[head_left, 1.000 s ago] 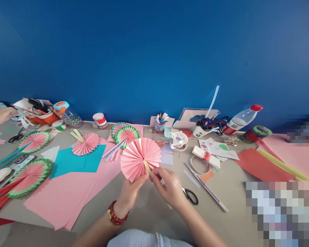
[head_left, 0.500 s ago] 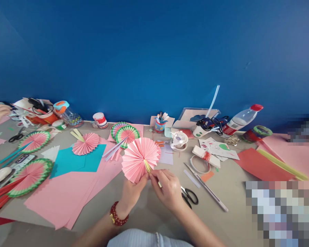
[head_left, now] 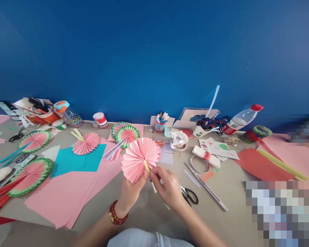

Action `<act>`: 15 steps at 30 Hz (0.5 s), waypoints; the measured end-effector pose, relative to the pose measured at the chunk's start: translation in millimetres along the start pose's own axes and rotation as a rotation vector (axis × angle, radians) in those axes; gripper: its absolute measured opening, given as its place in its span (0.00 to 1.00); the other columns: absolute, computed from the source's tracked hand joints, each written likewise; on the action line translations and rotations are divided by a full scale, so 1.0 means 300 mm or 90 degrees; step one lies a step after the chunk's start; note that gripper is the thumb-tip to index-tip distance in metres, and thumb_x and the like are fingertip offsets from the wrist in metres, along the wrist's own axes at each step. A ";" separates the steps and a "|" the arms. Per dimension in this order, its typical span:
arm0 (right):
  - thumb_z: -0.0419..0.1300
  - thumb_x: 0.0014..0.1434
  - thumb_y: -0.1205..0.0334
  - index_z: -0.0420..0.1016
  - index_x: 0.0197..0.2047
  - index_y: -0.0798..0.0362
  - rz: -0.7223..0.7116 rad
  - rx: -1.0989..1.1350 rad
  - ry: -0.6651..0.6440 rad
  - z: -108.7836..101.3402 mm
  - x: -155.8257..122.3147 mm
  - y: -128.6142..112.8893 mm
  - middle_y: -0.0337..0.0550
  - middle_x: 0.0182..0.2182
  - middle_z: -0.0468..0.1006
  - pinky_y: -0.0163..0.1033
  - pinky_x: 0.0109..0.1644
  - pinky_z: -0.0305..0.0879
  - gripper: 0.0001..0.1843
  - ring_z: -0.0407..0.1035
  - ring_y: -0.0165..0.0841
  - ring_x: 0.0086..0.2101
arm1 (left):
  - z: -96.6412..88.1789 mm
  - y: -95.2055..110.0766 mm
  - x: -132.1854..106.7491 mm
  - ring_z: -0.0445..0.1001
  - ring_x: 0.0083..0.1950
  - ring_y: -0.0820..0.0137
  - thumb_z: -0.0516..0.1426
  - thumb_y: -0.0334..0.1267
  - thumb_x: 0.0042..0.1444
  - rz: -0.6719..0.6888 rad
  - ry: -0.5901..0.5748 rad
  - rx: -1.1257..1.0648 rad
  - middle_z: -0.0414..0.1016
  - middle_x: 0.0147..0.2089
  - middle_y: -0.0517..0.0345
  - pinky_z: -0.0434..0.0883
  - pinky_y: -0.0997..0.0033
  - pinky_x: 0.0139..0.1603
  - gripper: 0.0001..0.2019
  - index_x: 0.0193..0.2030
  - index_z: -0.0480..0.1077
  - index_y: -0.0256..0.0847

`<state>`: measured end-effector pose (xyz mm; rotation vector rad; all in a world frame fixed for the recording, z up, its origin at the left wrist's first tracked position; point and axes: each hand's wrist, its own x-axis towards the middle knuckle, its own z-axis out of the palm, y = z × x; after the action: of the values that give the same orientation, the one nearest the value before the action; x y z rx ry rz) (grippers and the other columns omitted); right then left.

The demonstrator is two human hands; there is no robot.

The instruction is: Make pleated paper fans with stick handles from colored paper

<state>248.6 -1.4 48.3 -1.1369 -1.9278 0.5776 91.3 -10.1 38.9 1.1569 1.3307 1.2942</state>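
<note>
A round pleated pink paper fan (head_left: 137, 157) stands upright just above the table in front of me. My left hand (head_left: 130, 192), with a red bead bracelet at the wrist, is closed on the fan's lower edge from behind. My right hand (head_left: 167, 187) pinches the pale yellow paper strip handle (head_left: 147, 167) at the fan's centre, and the strip's lower part sticks out below my fingers. Both hands meet at the fan's bottom.
Pink paper sheets (head_left: 67, 195) and a teal sheet (head_left: 77, 161) lie to the left with several finished fans (head_left: 31, 175). Black scissors (head_left: 189, 196), a craft knife (head_left: 208, 190), tape rolls (head_left: 199, 164), a plastic bottle (head_left: 240, 120) and a pen cup (head_left: 159, 125) lie to the right and behind.
Another person's hand at the far left edge has withdrawn from view. My right hand shifted slightly along the yellow strip; the fan stays held in place.
</note>
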 end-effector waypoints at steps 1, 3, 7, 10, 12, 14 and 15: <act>0.52 0.68 0.64 0.69 0.36 0.51 0.005 0.004 -0.007 -0.002 0.001 0.000 0.37 0.26 0.76 0.33 0.33 0.60 0.08 0.70 0.29 0.26 | -0.001 0.001 0.001 0.81 0.43 0.59 0.64 0.41 0.52 -0.005 0.001 0.000 0.83 0.40 0.54 0.78 0.65 0.44 0.12 0.42 0.79 0.39; 0.52 0.68 0.64 0.69 0.36 0.50 0.009 0.006 -0.015 -0.006 0.004 0.000 0.37 0.26 0.76 0.32 0.33 0.60 0.08 0.70 0.29 0.26 | -0.002 -0.001 0.002 0.81 0.43 0.59 0.64 0.41 0.53 -0.015 -0.002 -0.011 0.83 0.41 0.54 0.78 0.65 0.45 0.13 0.44 0.79 0.39; 0.53 0.67 0.66 0.69 0.37 0.50 -0.023 -0.005 0.007 -0.008 0.007 0.000 0.39 0.29 0.78 0.33 0.34 0.60 0.07 0.70 0.30 0.28 | 0.003 -0.027 -0.002 0.80 0.47 0.58 0.63 0.42 0.55 -0.032 -0.033 -0.087 0.82 0.44 0.52 0.77 0.62 0.50 0.15 0.48 0.78 0.39; 0.54 0.66 0.68 0.68 0.37 0.51 -0.055 -0.017 0.055 -0.005 0.002 0.000 0.39 0.30 0.78 0.33 0.35 0.60 0.05 0.69 0.30 0.28 | 0.016 -0.038 -0.009 0.78 0.53 0.56 0.64 0.42 0.55 -0.043 -0.056 -0.187 0.80 0.50 0.49 0.74 0.59 0.56 0.18 0.52 0.75 0.39; 0.55 0.65 0.68 0.68 0.36 0.51 -0.054 -0.020 0.074 -0.001 -0.004 -0.002 0.39 0.28 0.77 0.33 0.34 0.60 0.06 0.68 0.30 0.27 | 0.025 -0.034 -0.013 0.76 0.56 0.55 0.64 0.42 0.55 -0.042 -0.066 -0.243 0.79 0.54 0.47 0.73 0.57 0.58 0.20 0.54 0.74 0.38; 0.54 0.65 0.68 0.68 0.36 0.51 -0.048 -0.016 0.083 0.001 -0.008 -0.004 0.39 0.28 0.77 0.34 0.34 0.59 0.06 0.68 0.30 0.27 | 0.030 -0.023 -0.014 0.76 0.57 0.54 0.64 0.41 0.55 -0.036 -0.085 -0.258 0.78 0.55 0.46 0.72 0.56 0.58 0.21 0.55 0.73 0.38; 0.54 0.66 0.68 0.68 0.36 0.51 -0.045 -0.010 0.084 0.001 -0.009 -0.005 0.39 0.28 0.76 0.34 0.33 0.59 0.06 0.67 0.30 0.27 | 0.032 -0.018 -0.014 0.76 0.57 0.54 0.64 0.41 0.55 -0.034 -0.095 -0.249 0.78 0.55 0.46 0.72 0.57 0.58 0.22 0.55 0.73 0.38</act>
<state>248.3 -4.6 48.0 -1.0856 -1.8541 0.4389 101.1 -13.1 33.4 0.9174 0.9407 1.3295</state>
